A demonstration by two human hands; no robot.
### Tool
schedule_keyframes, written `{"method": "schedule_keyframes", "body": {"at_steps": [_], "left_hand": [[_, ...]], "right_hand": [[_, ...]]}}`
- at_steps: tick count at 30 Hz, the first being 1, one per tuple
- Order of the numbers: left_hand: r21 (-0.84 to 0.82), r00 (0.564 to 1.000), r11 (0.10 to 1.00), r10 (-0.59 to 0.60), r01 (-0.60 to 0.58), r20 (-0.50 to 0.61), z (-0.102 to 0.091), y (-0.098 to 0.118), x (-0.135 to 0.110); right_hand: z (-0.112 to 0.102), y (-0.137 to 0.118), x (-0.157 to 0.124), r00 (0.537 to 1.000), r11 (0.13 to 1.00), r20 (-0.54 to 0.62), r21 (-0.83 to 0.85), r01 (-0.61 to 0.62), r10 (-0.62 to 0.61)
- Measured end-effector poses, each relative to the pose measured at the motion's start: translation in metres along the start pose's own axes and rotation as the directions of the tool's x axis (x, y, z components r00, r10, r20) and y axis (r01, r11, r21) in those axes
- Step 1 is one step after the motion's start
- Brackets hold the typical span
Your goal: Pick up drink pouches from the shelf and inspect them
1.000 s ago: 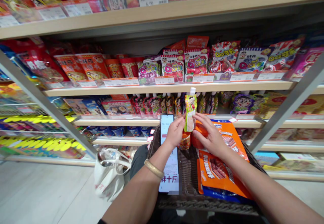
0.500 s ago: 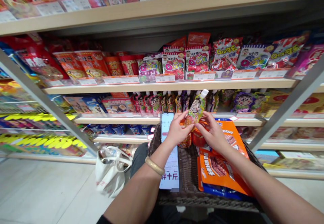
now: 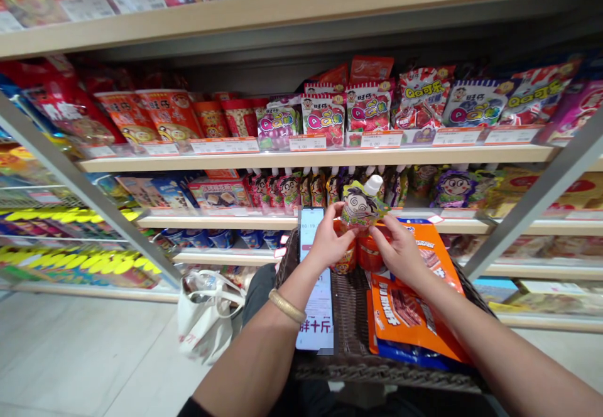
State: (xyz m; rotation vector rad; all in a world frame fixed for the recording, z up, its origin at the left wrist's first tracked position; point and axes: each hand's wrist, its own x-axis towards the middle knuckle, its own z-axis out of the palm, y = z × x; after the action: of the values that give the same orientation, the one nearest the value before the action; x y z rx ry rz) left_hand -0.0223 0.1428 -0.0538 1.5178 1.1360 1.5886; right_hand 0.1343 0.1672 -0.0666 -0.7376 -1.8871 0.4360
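Observation:
Both hands hold a jelly drink pouch (image 3: 362,206) with a white cap and a cartoon face, above the far end of a dark woven basket (image 3: 351,316). My left hand (image 3: 330,239) pinches the pouch's left side. On its right side, the fingers of my right hand (image 3: 398,247) grip the edge. Below the pouch, red-orange containers (image 3: 370,254) stand in the basket, partly hidden by my hands. Orange snack packets (image 3: 414,310) fill the basket's right side. A phone (image 3: 313,316) with a lit screen lies along its left side.
Shelves (image 3: 330,156) of packaged sweets with price labels stretch across in front. Similar pouches (image 3: 287,191) stand in a row on the shelf behind my hands. A white tote bag (image 3: 207,316) rests on the tiled floor at left, beside a slanting grey shelf post (image 3: 85,178).
The pouch has tipped so its cap points more toward me, and it looks shorter. My hands have turned with it and still hold both sides.

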Motion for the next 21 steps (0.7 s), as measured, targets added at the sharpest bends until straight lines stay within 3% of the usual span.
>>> {"method": "schedule_keyframes", "body": {"at_steps": [5,10,17,21], "left_hand": [[-0.023,1.0,0.999,0.028,-0.028,0.002,-0.002,0.004,0.002],[-0.078,0.999,0.997,0.017,-0.014,0.041,-0.002,0.0,0.0],[-0.101,0.998,0.995,0.006,0.0,0.056,-0.002,0.003,-0.001],[-0.096,0.999,0.995,-0.006,0.011,0.048,-0.002,0.005,-0.002]], "right_hand": [[-0.002,-0.001,0.0,0.983,0.982,-0.039,-0.067,0.176,-0.179],[-0.005,-0.005,-0.001,0.964,0.957,-0.086,-0.169,0.235,-0.252],[-0.008,-0.015,-0.001,0.934,0.942,-0.159,-0.155,0.297,-0.32],[-0.009,-0.016,-0.002,0.893,0.912,-0.202,-0.169,0.372,-0.402]]}}
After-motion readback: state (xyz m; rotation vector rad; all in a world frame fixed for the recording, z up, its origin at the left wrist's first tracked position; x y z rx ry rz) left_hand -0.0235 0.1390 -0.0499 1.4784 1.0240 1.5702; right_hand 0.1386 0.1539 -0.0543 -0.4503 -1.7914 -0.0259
